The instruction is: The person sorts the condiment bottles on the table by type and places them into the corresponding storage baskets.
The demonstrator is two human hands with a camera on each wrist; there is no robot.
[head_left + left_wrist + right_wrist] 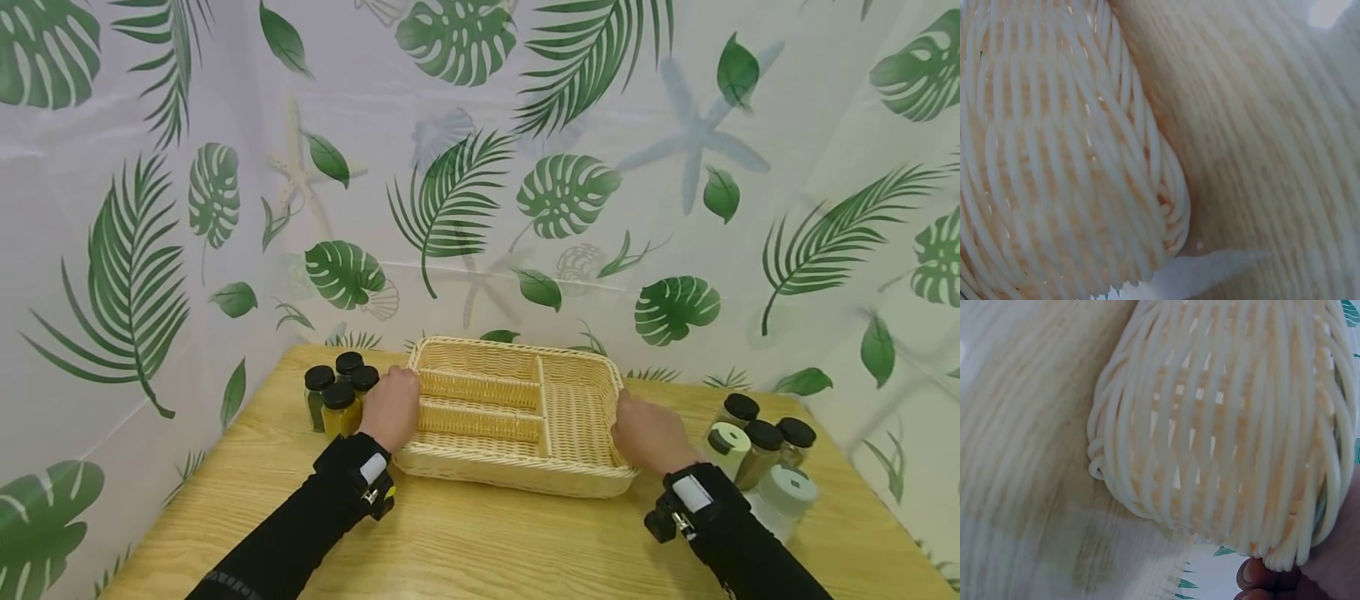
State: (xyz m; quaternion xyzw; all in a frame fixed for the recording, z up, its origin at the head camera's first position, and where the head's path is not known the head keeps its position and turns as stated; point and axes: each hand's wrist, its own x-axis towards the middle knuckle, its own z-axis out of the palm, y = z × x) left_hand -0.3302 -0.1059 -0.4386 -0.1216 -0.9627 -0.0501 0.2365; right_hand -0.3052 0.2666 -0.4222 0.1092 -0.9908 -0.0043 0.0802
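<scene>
Basket [517, 482] at centre frame, left-hand grip [393, 408] and right-hand grip [652, 430] each holding an end by the rim. Dark-lidded jars [341, 417], left of centre, stand just beside; sideways drift could topple them. Uneven pull would likely tilt the basket.

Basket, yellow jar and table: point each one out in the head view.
Basket [517, 479], head view: on its front wall.
Yellow jar [341, 420], head view: on its side.
Table [487, 550], head view: on its wooden top.
</scene>
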